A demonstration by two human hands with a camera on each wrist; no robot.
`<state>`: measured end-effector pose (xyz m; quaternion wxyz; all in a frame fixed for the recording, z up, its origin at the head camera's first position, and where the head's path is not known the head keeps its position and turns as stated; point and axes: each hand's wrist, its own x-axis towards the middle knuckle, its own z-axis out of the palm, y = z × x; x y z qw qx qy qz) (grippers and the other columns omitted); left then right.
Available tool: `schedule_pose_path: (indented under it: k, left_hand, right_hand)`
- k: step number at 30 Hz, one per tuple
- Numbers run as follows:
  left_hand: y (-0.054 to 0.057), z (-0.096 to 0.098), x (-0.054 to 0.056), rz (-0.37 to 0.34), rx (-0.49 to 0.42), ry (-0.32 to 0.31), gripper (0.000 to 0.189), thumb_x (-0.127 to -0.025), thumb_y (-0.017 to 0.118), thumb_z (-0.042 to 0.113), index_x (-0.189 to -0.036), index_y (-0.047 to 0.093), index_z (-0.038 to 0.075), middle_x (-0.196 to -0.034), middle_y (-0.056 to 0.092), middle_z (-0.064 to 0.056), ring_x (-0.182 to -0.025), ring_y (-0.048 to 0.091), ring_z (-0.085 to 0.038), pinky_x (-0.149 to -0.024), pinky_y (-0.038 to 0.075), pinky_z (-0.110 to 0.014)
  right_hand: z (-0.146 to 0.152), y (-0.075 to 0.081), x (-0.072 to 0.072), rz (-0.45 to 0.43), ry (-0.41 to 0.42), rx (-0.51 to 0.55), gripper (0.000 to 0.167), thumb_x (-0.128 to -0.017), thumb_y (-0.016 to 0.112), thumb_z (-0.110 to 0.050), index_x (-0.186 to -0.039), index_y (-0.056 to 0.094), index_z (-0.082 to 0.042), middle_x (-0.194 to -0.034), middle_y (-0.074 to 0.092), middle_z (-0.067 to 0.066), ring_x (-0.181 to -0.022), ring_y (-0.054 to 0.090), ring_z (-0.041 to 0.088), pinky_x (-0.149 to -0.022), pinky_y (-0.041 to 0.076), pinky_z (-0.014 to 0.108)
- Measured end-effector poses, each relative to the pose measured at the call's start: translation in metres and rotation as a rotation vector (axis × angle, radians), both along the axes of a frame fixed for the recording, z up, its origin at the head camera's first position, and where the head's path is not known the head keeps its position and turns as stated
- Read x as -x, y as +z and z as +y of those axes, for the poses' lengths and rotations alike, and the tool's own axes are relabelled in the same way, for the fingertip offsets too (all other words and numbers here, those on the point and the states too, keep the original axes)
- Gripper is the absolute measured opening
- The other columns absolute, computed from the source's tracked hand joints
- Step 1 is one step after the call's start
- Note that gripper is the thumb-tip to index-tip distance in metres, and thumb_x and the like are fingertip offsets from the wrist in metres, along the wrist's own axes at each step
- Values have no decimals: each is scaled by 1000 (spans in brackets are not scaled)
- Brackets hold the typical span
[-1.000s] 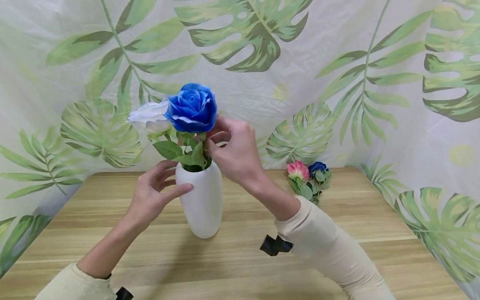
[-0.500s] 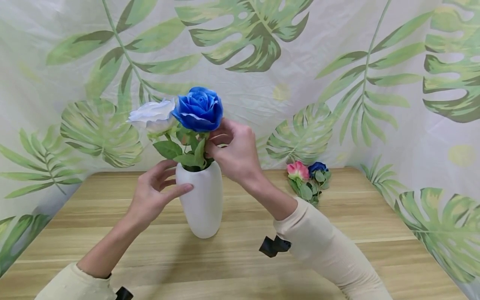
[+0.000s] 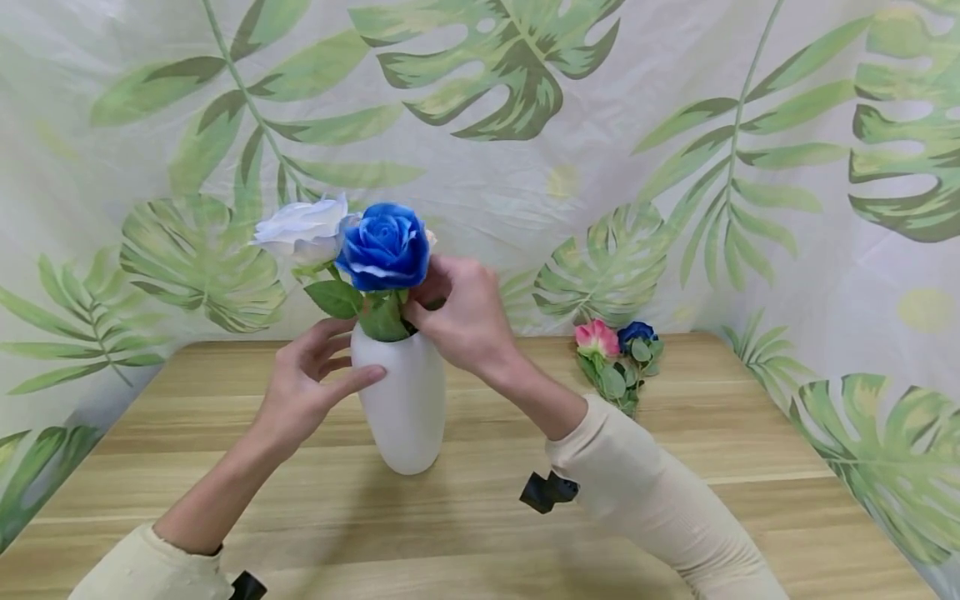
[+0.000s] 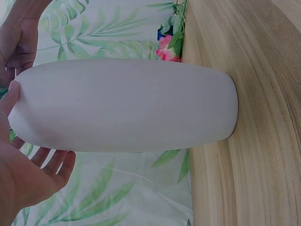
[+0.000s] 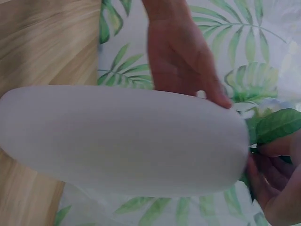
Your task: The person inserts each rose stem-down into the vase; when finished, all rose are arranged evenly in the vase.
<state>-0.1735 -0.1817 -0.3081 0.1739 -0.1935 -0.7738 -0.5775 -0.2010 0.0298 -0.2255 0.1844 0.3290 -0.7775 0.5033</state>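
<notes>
A white vase (image 3: 405,408) stands upright on the wooden table. My left hand (image 3: 303,387) holds it near the rim, thumb on the front and fingers round the left side. Just above the opening, my right hand (image 3: 465,312) pinches the stem of a blue rose (image 3: 384,247), whose lower end is hidden inside the vase. In the right wrist view, the right fingers meet by a green leaf (image 5: 280,126) at the vase mouth. A white rose (image 3: 300,229) leans out to the left. Behind the blue bloom, a pale petal edge shows on the right.
On the table's back right lie a pink flower (image 3: 597,338) and a dark blue flower (image 3: 637,335) with green leaves. A leaf-printed cloth (image 3: 480,183) hangs behind the wooden table (image 3: 300,517).
The blue rose first shifts right, then sinks lower and back left towards the vase mouth, with my right hand lowering slightly. My left hand keeps its hold on the vase.
</notes>
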Motion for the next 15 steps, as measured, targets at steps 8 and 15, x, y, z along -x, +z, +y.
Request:
schedule_pose_path:
  k: [8,15]
  left_hand:
    - [1,0,0,-1,-5,-7,51,-89,79,0,-136,62,4,-129,67,10,-118,65,-7,-95,54,-19]
    - [1,-1,0,8,-1,-3,52,-88,79,0,-137,62,5,-130,67,10,-118,65,-7,-95,54,-19]
  right_hand:
    - [-1,2,3,-58,-12,-41,21,-85,73,8,-106,72,6,-91,77,16,-82,76,22,-76,60,23]
    - [-2,5,3,-138,0,-3,46,-84,76,-1,-127,61,3,-92,75,15,-80,73,20,-78,58,23]
